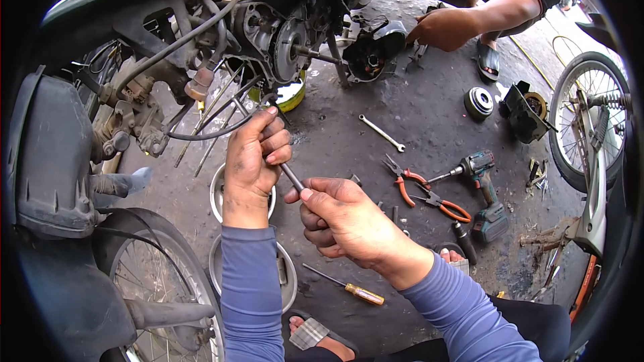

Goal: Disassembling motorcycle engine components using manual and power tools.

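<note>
Head view, the one angle. Left hand is curled into a fist around the upper part of a slim metal rod, right under the motorbike's opened engine. Right hand is clamped on the rod's lower end, thumb laid along it (both hands look grimy from here). Rod slants between the two fists, off the ground; upper tip hard to make out. Yellow basin beneath engine. On the dark floor to the right: combination wrench, red-handled pliers, second pliers just beside them, cordless drill. Yellow-handled screwdriver lies nearer the person. Co-worker's hand is by a dark housing, top right.
</note>
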`<state>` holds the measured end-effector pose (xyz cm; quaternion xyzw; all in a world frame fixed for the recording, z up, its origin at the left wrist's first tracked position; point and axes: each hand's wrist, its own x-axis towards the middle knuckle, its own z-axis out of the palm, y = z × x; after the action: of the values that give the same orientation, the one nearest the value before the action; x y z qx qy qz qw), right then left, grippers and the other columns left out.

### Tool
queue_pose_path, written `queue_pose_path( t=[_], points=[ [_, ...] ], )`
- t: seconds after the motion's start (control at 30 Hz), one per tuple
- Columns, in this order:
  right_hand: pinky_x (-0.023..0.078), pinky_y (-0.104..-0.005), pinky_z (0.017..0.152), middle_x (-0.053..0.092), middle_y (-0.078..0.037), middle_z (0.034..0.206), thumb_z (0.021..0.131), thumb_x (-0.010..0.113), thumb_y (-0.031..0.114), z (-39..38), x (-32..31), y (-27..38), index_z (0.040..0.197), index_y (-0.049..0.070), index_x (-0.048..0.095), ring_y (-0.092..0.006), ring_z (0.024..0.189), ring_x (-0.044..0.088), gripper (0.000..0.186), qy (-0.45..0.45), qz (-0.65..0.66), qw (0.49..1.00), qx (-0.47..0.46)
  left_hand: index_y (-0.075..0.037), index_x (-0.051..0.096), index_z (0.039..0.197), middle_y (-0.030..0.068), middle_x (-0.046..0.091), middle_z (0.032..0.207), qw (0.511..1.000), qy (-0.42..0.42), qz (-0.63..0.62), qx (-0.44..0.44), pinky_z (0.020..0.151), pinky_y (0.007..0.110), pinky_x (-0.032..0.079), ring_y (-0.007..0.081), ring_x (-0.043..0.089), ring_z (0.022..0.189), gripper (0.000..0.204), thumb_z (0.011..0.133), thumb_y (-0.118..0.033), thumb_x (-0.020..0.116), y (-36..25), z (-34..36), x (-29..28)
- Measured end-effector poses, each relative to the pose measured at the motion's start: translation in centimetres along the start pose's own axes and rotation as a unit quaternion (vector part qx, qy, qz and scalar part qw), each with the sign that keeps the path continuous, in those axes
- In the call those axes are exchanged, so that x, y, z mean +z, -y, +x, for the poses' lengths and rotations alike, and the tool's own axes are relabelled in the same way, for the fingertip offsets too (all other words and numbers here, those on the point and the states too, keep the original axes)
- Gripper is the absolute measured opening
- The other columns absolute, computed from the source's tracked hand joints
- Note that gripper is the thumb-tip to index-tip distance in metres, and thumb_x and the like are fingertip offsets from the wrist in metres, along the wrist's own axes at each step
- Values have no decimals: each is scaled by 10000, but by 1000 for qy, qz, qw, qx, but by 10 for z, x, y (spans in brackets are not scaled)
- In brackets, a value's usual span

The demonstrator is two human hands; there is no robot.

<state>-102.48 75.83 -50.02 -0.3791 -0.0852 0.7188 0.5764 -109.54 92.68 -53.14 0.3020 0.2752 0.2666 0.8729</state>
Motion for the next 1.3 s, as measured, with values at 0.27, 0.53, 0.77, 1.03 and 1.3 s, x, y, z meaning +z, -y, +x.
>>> queue_pose_path(
  t=[0.27,0.53,0.77,1.03,1.3],
  points=[
    [315,-259,388,402,44,600,996,416,206,-12,-18,22,1014,24,544,-69,449,374,223,42,-235,966,104,-40,562,1149,108,587,1042,983,142,-42,108,807,311,497,225,613,885,367,835,-178,692,55,-43,-48],
    [343,-236,477,448,42,621,1024,431,211,-147,-93,122,1087,-11,576,-51,527,419,272,95,-403,852,319,3,521,917,83,566,667,897,-341,216,177,415,318,483,179,549,473,234,933,-220,590,96,123,-178],
    [280,-225,432,339,59,622,1008,448,159,-211,-173,104,1085,-11,547,-49,495,317,212,-157,-238,899,333,-69,498,1008,92,570,703,872,-324,285,230,374,326,493,193,552,473,233,854,-142,658,66,222,-183],
    [192,-219,391,308,49,597,978,494,149,-232,-228,113,1007,2,545,-45,453,247,158,-271,-173,919,228,-50,316,1430,73,567,707,921,-271,276,56,407,325,533,156,553,490,581,886,-26,522,80,137,-137],
    [193,-216,386,306,49,586,975,503,155,-215,-213,113,1014,-12,552,-39,443,248,178,-233,-180,932,212,-45,304,1411,114,619,859,937,-237,251,61,441,330,540,168,573,533,573,921,-131,589,90,115,-142]
  ],
)
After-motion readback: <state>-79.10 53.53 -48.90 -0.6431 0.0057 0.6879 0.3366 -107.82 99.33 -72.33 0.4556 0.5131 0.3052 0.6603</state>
